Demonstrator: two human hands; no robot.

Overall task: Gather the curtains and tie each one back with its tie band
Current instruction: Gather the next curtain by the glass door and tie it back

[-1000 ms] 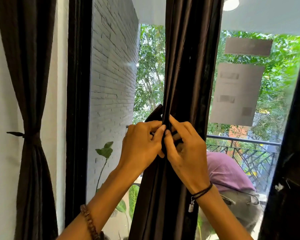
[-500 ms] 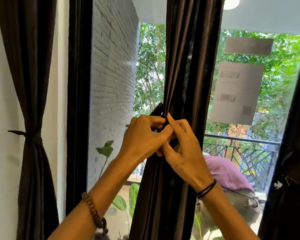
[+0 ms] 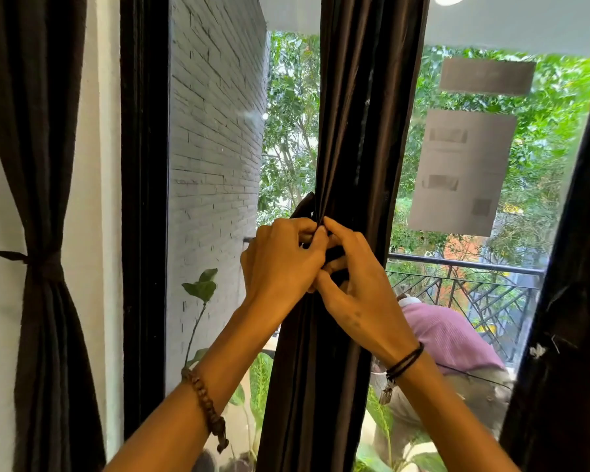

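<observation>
At the middle curtain (image 3: pixel 348 131), left hand (image 3: pixel 280 264) and right hand (image 3: pixel 358 291) work the band (image 3: pixel 304 207)
The middle curtain hangs vertical and the band crosses it level, so the tying point sits at its front, straight ahead and equally near both hands. Both meet there, fingers curled, pinching the band; its loose end pokes up at the middle curtain's left edge. Left of it, a tied curtain (image 3: pixel 45 335) hangs finished.

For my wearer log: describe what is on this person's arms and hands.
No sleeves show, and no gloves. The left hand has a brown bead bracelet at the wrist. The right hand has thin black cord bands at the wrist, with a small metal charm hanging from them.
</observation>
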